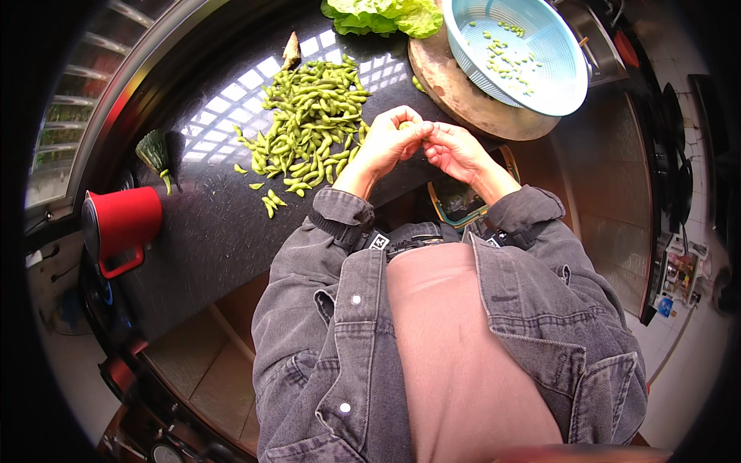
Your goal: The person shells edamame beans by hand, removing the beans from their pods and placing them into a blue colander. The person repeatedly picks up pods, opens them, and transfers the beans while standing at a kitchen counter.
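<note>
My left hand [386, 142] grips a green soybean pod [406, 124], mostly hidden by the fingers. The fingertips of my right hand [454, 151] meet the left thumb at the pod's near end; whether they pinch it too is hard to see. Just left of my hands, a heap of edamame pods [315, 118] is spread over the black countertop [214, 243]. Beyond my right hand, a light blue plastic colander [556, 69] sits tilted on a round wooden chopping board [463, 110]. Shelled green beans [502, 55] lie scattered inside it.
Leafy lettuce [382, 16] lies at the far edge, with a brown root-like piece [291, 52] by the heap. To the left are a dark green squash piece [153, 151] and a red jug [128, 223]. Below my hands, a rimmed bin [438, 204] stands under the counter edge.
</note>
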`<state>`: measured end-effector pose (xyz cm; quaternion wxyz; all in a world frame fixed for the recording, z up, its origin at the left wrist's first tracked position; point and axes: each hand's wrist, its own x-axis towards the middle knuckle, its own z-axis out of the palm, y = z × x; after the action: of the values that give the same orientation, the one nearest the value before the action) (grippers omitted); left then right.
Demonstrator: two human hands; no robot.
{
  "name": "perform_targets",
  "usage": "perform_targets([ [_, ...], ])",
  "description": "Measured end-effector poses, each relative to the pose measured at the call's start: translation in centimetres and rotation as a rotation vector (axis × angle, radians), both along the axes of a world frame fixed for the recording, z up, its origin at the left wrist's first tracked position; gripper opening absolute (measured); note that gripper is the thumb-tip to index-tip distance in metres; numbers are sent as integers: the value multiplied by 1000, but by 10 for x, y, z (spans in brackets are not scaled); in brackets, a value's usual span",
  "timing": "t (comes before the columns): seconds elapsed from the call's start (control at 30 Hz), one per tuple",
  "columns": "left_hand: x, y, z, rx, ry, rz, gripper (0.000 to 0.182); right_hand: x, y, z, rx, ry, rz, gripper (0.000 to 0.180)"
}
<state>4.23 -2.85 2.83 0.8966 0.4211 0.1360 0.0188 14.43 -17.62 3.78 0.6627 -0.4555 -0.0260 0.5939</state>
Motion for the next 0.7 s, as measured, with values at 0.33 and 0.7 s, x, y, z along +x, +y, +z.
perform_targets([
  [0.33,23,-15,-2,47,-60,-131,20,16,-26,5,-49,-66,-56,13],
  [0.7,41,-33,-15,-35,19,-98,8,24,-36,12,-168,-553,-66,19],
])
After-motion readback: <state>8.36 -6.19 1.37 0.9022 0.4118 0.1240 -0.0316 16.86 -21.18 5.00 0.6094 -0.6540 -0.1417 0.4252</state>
